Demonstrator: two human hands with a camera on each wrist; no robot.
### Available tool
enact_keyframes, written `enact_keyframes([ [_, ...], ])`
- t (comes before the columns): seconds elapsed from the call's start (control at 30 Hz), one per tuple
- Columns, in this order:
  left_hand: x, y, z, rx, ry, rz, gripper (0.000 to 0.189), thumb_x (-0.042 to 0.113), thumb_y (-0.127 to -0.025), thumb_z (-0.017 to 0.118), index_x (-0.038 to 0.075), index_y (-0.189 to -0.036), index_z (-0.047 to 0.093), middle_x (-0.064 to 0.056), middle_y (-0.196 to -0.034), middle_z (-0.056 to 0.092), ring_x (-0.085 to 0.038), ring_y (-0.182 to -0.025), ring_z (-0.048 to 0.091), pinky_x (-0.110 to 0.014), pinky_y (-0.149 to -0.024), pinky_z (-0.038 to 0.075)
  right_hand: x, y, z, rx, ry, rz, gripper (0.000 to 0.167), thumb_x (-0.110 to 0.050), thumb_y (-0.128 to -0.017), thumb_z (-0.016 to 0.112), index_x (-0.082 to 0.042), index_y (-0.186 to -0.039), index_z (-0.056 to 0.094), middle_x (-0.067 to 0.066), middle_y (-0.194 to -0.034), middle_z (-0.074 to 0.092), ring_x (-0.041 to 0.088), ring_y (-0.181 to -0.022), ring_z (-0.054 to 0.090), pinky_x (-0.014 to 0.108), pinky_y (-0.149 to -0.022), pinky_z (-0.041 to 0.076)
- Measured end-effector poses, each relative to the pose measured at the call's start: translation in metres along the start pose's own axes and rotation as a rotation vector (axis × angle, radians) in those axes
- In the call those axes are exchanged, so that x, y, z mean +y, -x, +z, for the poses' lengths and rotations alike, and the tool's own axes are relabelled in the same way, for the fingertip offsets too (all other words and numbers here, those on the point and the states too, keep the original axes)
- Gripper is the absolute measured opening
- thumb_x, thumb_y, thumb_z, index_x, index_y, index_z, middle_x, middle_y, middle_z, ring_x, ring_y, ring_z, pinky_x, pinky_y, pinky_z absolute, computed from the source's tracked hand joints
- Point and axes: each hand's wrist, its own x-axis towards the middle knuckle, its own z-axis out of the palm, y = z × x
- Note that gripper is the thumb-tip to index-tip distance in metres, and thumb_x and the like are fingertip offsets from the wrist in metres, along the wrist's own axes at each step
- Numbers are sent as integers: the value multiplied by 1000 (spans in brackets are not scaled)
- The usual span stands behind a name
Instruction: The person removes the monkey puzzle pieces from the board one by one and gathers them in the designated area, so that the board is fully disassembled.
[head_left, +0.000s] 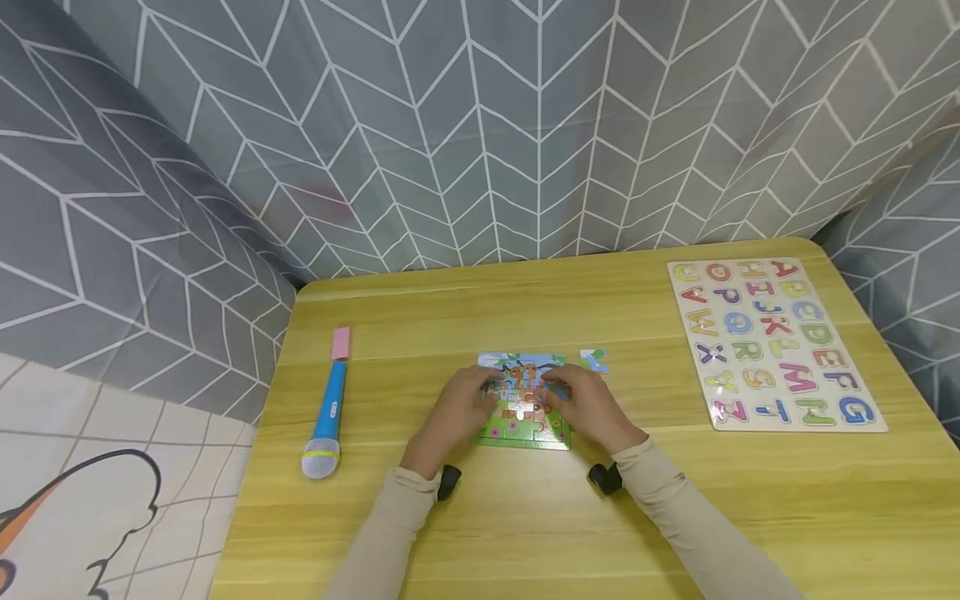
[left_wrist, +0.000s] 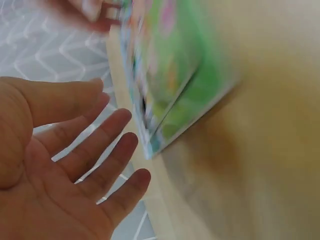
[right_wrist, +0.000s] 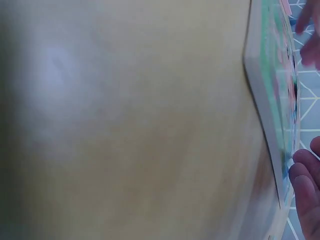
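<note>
A jigsaw puzzle [head_left: 517, 435] with a colourful animal picture and green border lies flat on the wooden table. My left hand [head_left: 459, 408] is over its left side; the left wrist view shows the fingers [left_wrist: 115, 150] spread, holding nothing and apart from the board. At the puzzle's right side is my right hand [head_left: 596, 410]. In the right wrist view its fingertips [right_wrist: 302, 185] are close together by the board's edge, with no piece visible between them; whether they touch it is unclear. A loose puzzle piece [head_left: 592, 361] lies just beyond the right hand.
On the right of the table [head_left: 420, 317] lies an alphabet board [head_left: 765, 350] with coloured letters. A blue toy microphone [head_left: 328, 417] and a pink block [head_left: 341, 342] are on the left. A grey patterned curtain [head_left: 510, 133] hangs behind the far edge.
</note>
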Motion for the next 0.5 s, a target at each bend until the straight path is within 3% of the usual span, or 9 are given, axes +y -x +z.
enact_keyframes([
  [0.1,5,26,12,-8,-50,52,30,12,-98,63,7,-127,66,-12,-138,63,-31,-134,54,-50,-114,44,0,-4,1,-5,12,-14,35,-18,-91,74,2,-119,70,15,-112,73,28,-97,70,44,-85,60],
  [0.2,13,42,25,-37,-97,61,35,15,-99,62,7,-133,63,-12,-149,55,-31,-143,46,-50,-119,39,-1,-9,-1,-1,23,-41,36,-17,-90,75,2,-120,69,16,-114,73,30,-99,70,46,-86,60],
  [0.33,19,53,40,-67,-143,27,47,19,-100,62,8,-145,53,-14,-160,41,-33,-151,34,-53,-123,31,-6,-16,-1,-16,29,-77,37,-14,-89,76,3,-121,68,16,-112,72,29,-98,71,46,-85,60],
  [0.5,20,58,48,-70,-229,19,53,19,-100,62,9,-150,47,-15,-162,36,-34,-152,32,-56,-121,32,-13,-25,3,-73,52,-68,37,-14,-91,74,4,-123,68,13,-105,71,25,-93,68,42,-81,60],
])
